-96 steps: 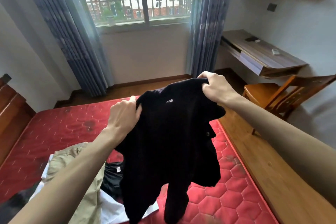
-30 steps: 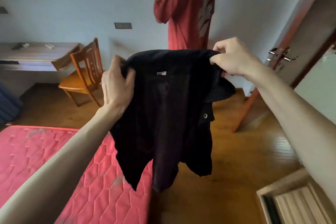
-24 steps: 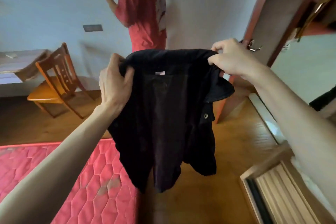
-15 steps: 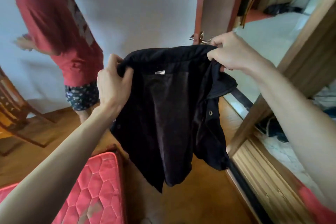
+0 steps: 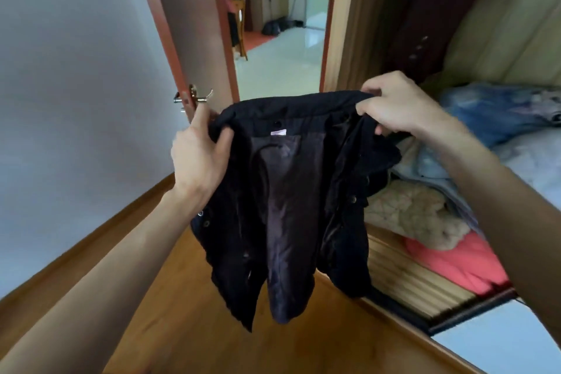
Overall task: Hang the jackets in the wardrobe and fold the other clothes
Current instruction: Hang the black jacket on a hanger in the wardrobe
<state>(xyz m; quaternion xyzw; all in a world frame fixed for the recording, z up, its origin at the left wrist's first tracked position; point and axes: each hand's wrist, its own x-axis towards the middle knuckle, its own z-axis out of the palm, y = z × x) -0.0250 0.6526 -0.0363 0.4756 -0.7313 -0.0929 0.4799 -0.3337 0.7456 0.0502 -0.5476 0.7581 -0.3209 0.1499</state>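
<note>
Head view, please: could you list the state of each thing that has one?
black jacket: held up by the collar, hanging open, lining showing
left hand: grips the collar's left end
right hand: pinches the collar's right end
door: open, room beyond visible
wardrobe: open, bedding piled inside

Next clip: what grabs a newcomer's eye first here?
A black jacket hangs mid-frame, lining outward, held up at the collar by the left hand and right hand. Behind it the door stands open; at right, stacked bedding fills an open wardrobe.
</note>
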